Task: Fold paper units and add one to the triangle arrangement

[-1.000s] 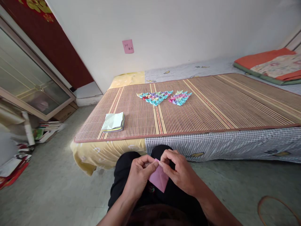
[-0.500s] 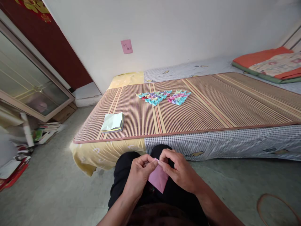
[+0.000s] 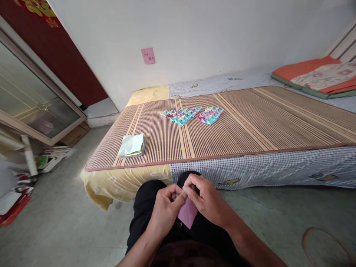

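Note:
Over my lap in black trousers, both hands pinch a folded pink paper. My left hand grips its upper left edge with curled fingers. My right hand pinches the top corner, thumb and fingers pressed together. The paper's lower point hangs down between the hands. On the bed ahead, a striped bamboo mat carries two triangular clusters of small coloured folded paper pieces. A stack of pale square paper sheets lies near the mat's front left corner.
The low bed stands directly before my knees. A folded orange quilt lies at its far right. Books and papers clutter the floor at left beside a glass door. A pink note sticks on the wall. A hoop lies bottom right.
My hands have closed tighter over the pink paper's top, covering more of it. The camera has shifted slightly right, nothing on the bed moved.

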### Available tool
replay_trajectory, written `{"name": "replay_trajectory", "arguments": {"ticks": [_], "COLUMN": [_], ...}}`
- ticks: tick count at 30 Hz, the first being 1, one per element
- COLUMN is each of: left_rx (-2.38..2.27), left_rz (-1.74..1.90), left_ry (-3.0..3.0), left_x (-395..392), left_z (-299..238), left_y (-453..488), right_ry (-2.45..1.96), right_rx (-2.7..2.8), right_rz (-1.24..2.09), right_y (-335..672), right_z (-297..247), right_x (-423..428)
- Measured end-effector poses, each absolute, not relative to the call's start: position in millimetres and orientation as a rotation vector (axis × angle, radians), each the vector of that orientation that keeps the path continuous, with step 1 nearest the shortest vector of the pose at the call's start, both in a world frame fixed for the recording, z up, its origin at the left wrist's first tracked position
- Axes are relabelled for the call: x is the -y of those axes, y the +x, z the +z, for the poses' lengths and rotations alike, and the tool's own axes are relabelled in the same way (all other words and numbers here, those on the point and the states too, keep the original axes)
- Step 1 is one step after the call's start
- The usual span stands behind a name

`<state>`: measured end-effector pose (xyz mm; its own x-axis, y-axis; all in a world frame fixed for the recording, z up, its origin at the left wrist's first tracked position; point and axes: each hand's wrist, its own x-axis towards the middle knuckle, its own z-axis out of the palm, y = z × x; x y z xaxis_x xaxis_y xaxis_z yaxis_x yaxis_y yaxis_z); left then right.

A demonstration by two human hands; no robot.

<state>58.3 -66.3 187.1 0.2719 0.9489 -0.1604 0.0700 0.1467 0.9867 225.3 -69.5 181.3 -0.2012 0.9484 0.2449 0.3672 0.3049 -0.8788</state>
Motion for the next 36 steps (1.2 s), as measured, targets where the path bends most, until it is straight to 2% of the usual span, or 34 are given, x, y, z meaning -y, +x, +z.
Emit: {"name": "replay_trajectory", "arguments": {"ticks": [4, 9, 25, 32, 36], "left_rx": [-1.092, -1.154, -1.164, -1.150, -1.118], "left_rz": [0.829, 0.947, 1.115, 1.209, 1.210], "left_ry": [1.305, 1.223, 1.039, 0.946, 0.830], "left_x": [64.9, 61.4, 59.5, 59.1, 57.3], "left_z": [189.2, 184.5, 174.3, 175.6, 178.9], "left_y": [56.2, 49.1, 44.1, 47.3, 49.2], "right_ry": [-1.120, -1.037, -0.996, -0.849, -0.844], "right_rx": [1.620, 1.454, 1.267, 1.054, 1.158], "right_rz": [1.068, 1.361, 1.577, 1.701, 1.651], "right_y": [225.9, 232.5, 224.3, 208.0, 198.6], "right_z": [178.4, 172.8, 155.2, 138.7, 138.5], "right_x": [63.6, 55.4, 53.3, 57.9, 61.9]}}
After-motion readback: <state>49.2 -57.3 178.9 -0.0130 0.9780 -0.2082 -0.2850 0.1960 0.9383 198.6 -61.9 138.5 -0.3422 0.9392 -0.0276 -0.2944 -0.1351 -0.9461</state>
